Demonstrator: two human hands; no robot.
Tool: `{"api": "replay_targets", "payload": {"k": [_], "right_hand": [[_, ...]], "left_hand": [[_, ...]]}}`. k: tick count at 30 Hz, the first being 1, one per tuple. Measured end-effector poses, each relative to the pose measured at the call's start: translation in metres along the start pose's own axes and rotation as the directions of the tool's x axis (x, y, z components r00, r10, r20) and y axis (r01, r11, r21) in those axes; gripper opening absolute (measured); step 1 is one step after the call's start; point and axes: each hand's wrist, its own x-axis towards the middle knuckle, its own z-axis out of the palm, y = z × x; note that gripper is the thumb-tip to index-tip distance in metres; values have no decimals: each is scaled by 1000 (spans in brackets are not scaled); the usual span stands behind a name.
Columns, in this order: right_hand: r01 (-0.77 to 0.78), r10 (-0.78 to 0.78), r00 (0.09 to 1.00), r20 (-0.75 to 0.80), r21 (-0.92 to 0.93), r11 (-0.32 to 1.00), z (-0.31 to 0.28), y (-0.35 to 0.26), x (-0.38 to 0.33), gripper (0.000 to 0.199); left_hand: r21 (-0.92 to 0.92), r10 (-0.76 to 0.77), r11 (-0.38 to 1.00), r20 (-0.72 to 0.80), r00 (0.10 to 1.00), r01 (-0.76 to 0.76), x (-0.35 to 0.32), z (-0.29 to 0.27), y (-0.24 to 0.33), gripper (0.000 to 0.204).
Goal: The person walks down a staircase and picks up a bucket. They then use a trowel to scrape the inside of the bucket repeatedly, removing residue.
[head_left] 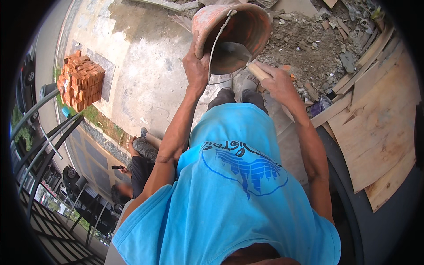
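Outdoors, above a rough concrete floor (145, 66) edged by rubble (309, 48) and plywood sheets (375, 128), the left hand (196, 66) grips the tilted, mortar-crusted orange bucket's (238, 31) rim while the right hand's (278, 81) fingers close around a trowel's (234, 55) wooden handle inside it.

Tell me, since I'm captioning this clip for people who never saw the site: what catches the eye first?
The worn orange plastic bucket at top centre, tilted with its mouth toward the camera, gripped at the rim by the left hand. The right hand holds a wooden-handled metal trowel reaching into it. At the left sits a stack of red bricks on the concrete, and pale plywood sheets lie at the right.
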Motion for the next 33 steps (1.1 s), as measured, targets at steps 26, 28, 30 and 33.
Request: {"api": "replay_targets", "payload": {"k": [26,28,30,33], "right_hand": [[-217,220,975,-4,159,963,-20,21,4,60],[-37,64,972,-226,122,992,-14,36,5,60],[-27,51,966,-253,97,995,-13,37,4,60],[-224,247,967,-61,253,941,-12,24,-1,60]], "left_hand": [[-146,-8,989,25,1000,11,0,12,10,45],[-163,-27,986,22,999,30,-1,11,13,45],[-198,-62,978,34,998,67,1,8,22,44],[-160,1,987,-52,999,-9,-1,10,23,43]]}}
